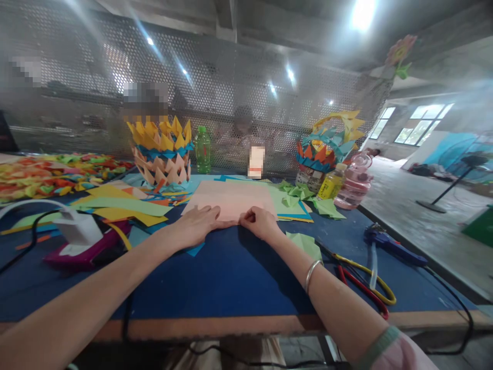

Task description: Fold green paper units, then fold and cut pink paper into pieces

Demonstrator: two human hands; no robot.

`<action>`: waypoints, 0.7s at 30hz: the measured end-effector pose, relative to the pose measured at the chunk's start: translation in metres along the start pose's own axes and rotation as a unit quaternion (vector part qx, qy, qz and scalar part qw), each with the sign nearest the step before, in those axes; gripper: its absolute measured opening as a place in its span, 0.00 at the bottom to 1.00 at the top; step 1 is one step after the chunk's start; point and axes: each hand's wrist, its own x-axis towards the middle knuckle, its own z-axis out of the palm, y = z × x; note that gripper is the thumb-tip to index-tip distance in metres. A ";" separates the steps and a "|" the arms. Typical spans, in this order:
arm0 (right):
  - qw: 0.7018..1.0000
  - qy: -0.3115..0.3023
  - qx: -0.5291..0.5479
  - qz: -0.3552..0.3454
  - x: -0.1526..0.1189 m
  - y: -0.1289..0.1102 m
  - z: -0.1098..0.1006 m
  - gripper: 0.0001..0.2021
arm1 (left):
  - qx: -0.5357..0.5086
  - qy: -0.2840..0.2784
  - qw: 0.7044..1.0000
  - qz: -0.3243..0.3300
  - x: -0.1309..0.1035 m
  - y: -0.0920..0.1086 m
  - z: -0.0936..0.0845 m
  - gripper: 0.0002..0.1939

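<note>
A sheet of pale pink paper lies on the blue tabletop in front of me. My left hand rests on its near left part, fingers stretched out and pressed down, with the thumb along the near edge. At the near edge, right of the middle, my right hand has thumb and fingers pinched together on the paper. Light green paper and blue sheets show from under the pink one on the right. Folded light green pieces lie just beyond my right hand.
Red-and-yellow-handled scissors and a blue glue gun lie on the right. Bottles and paper crowns stand farther back. On the left are paper strips, a purple power strip with a white plug, and a pile of folded pieces.
</note>
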 end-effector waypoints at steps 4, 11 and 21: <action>1.000 -0.003 0.007 0.009 0.002 0.004 -0.002 0.05 | 0.014 0.004 1.000 -0.004 -0.001 0.002 0.000 0.43; 1.000 -0.011 0.023 0.002 0.006 0.012 -0.005 0.03 | 0.029 0.003 0.999 -0.017 -0.007 0.009 -0.008 0.43; 0.999 -0.017 0.042 0.008 0.008 0.023 -0.012 0.03 | 0.028 0.016 0.999 -0.038 -0.011 0.019 -0.017 0.36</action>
